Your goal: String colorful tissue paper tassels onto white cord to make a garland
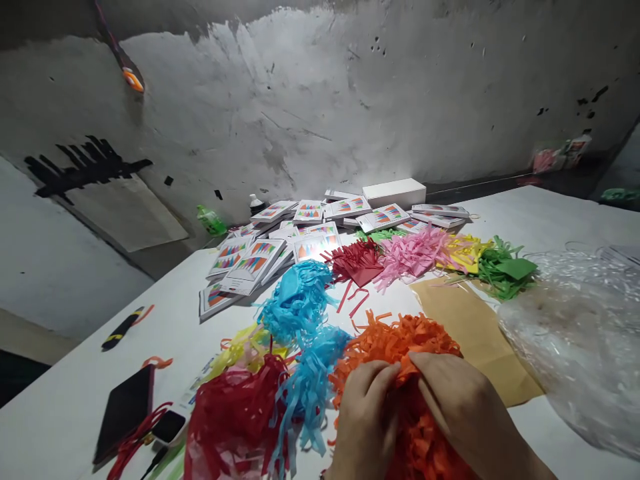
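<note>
grip of left hand (pixel 366 403) and right hand (pixel 457 390) is pinching closed on orange fringe (pixel 403 335), whose crowded thin strips are likely risking tearing if either is tugging unevenly.

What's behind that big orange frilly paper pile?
Loose red strips on the white table, then a red fringed bundle and a pink one. The orange pile covers whatever is right behind its base, so that can't be seen.

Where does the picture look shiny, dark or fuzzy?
In the head view, glare whitens one printed box, clear plastic glints, the orange paper fringe is shadowed between left hand and right hand, and the far-right bottle looks dim, soft.
</note>
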The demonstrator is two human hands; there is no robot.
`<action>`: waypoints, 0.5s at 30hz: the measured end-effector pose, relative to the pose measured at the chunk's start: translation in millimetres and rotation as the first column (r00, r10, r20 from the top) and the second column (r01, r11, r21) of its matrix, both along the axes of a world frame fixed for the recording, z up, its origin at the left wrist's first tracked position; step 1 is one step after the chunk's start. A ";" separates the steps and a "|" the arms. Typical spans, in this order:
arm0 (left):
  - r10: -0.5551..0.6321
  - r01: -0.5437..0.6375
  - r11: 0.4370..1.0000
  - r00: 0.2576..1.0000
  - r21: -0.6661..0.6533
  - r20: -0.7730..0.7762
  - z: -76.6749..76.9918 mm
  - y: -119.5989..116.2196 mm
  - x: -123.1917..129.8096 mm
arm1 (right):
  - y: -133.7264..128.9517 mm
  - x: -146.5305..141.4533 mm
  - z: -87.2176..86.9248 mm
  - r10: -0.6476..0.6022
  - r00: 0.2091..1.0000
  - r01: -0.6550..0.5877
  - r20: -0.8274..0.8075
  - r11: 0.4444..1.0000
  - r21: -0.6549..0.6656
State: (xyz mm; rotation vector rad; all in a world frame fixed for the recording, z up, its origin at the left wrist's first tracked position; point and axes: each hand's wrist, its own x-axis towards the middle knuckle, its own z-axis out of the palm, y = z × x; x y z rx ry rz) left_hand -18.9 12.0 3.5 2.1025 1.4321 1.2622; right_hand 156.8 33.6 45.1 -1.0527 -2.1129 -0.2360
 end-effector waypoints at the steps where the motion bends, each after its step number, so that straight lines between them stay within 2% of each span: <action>1: 0.040 -0.036 0.996 0.998 0.077 -0.052 0.9 1.0 -0.6 | 1.9 2.0 0.9 -0.026 0.999 0.022 -0.038 0.993 -0.118; 3: 0.117 -0.079 0.969 0.981 0.234 -0.156 6.0 2.8 -1.2 | 6.2 6.5 3.1 -0.093 0.992 0.061 -0.089 0.950 -0.305; 6: 0.136 -0.039 0.935 0.958 0.352 -0.253 18.1 4.0 0.4 | 9.7 11.2 4.5 -0.180 0.978 0.125 -0.105 0.910 -0.394; 9: 0.107 -0.006 0.947 0.949 0.321 -0.297 25.3 3.0 5.9 | 4.6 7.5 0.0 -0.243 0.964 0.182 -0.104 0.895 -0.407; 10: 0.106 -0.006 0.951 0.945 0.308 -0.310 25.4 2.5 8.6 | 1.3 3.7 -2.1 -0.262 0.963 0.217 -0.058 0.887 -0.407; 12: 0.110 -0.012 0.960 0.933 0.279 -0.341 23.1 2.2 15.1 | -5.2 -6.8 -4.6 -0.307 0.946 0.323 0.108 0.848 -0.420; 15: 0.102 -0.024 0.980 0.915 0.199 -0.391 17.1 3.1 25.2 | -7.0 -22.3 -1.2 -0.354 0.880 0.468 0.318 0.762 -0.447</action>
